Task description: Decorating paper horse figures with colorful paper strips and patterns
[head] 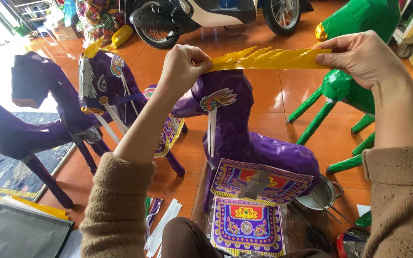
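At the bottom of the frame, patterned paper cloths point(247, 224) drape the purple paper horse point(244, 134). To do this well, the yellow fringed strip point(268, 58) should stay taut and centred along the neck. Above, the left hand point(182, 64) and right hand point(359, 57) each pinch one end, fingers closed on it.

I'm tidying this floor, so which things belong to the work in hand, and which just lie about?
In hand:
left hand and right hand stretching the yellow fringed strip
purple paper horse beneath it

Lying about:
green paper horse
other purple horses
metal bowl
scooter
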